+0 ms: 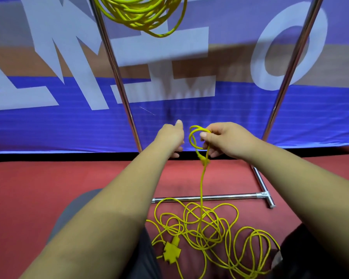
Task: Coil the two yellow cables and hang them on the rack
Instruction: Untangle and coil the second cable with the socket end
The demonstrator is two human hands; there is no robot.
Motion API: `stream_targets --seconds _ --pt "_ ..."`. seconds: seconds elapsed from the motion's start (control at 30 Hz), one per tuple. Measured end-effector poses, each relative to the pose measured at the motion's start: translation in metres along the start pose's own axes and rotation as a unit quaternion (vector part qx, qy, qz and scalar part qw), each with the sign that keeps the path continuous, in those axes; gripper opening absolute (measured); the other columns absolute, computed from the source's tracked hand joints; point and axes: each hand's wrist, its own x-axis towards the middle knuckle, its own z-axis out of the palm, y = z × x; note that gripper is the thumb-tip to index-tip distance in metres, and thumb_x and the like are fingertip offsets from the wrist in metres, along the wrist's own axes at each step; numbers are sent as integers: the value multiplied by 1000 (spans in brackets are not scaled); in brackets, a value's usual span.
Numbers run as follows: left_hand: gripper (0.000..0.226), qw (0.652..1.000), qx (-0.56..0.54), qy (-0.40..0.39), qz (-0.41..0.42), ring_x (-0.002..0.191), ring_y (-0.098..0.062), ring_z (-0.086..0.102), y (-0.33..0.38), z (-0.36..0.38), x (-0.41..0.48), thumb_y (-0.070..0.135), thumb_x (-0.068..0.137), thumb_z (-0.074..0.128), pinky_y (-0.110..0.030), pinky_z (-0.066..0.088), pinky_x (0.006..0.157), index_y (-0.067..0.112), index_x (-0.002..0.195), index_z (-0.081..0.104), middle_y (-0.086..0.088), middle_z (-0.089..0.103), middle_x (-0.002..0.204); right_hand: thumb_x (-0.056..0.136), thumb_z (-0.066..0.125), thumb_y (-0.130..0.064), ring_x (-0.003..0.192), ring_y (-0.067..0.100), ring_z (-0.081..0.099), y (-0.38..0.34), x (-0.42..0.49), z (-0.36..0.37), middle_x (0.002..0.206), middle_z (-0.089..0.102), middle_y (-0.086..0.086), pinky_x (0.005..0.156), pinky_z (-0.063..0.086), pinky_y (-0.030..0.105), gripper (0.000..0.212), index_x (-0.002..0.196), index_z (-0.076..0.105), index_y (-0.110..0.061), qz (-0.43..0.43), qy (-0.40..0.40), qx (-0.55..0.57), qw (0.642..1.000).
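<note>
Our right hand (224,139) pinches a small loop of the yellow cable (201,188), slack trailing down toward us, our left hand (172,137) open and empty just left.

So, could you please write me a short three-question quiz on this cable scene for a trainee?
1. True or false: both yellow cables already hang coiled on the rack.
2. Which hand grips the cable loop: A left, B right?
3. Fill in: the loose cable lies on the red ____.
Key: 1 false, only one coil hangs; 2 B, the right hand, while the left hand holds nothing; 3 floor.
</note>
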Motion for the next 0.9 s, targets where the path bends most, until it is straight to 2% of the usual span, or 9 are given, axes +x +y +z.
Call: stream_targets --seconds 0.07,0.2,0.37,0.47,0.57,0.67,0.77,0.83,0.9 --pt "33 991 58 -1 120 87 -24 71 2 1 1 34 104 41 -44 63 78 25 135 50 -8 67 109 107 62 -24 76 35 78 2 3 -4 88 80 8 80 66 51 19 101 69 -8 18 6 -12 1000" --pt "37 956 73 -138 248 102 1 57 5 -4 -4 21 103 46 -21 44 82 37 132 63 10 65 129 105 56 -16 67 23 78 3 6 -14 84 81 -1 76 65 41 12 102 66 -10 18 27 -92 995" --pt "25 937 32 -127 324 117 2 60 0 -4 -3 50 99 60 -24 48 100 41 122 65 20 67 124 97 68 -14 71 12 76 1 6 -23 74 79 -1 70 56 27 3 98 71 -14 18 14 -156 988" --pt "16 925 96 -55 364 98 4 63 0 0 1 37 95 70 -22 51 85 40 111 71 21 71 107 95 72 -17 74 11 76 1 6 -23 71 78 0 76 59 33 2 95 73 -18 16 5 -162 987" --pt "12 936 102 18 337 82 -7 64 -2 3 9 28 97 66 -26 51 70 34 99 76 12 72 88 98 64 -14 72 12 76 5 10 -20 73 79 -1 80 64 39 12 98 75 -19 17 31 -178 983" --pt "15 957 131 41 255 81 -16 62 -3 3 21 24 102 55 -29 49 67 25 96 69 5 70 94 99 56 -9 69 12 77 6 14 -15 80 79 1 79 65 39 20 98 74 -18 12 92 -145 985" --pt "17 989 89 -19 117 87 -26 69 -6 6 31 23 105 46 -33 57 79 16 103 61 -7 74 109 101 50 -5 73 22 79 6 20 -16 90 80 5 80 66 38 21 96 69 -13 34 156 -3 987" --pt "24 997 -12 -71 26 94 -28 73 -7 9 23 28 108 40 -42 54 93 16 122 54 -1 79 101 103 46 -6 77 26 80 6 23 -20 94 80 6 83 66 41 21 98 65 -13 53 179 74 980" --pt "26 988 -105 -113 -2 100 -34 74 -5 11 17 29 108 34 -55 46 103 17 127 48 -3 81 95 101 44 -6 82 29 79 7 24 -23 100 80 7 84 66 45 20 99 62 -14 61 192 121 972"
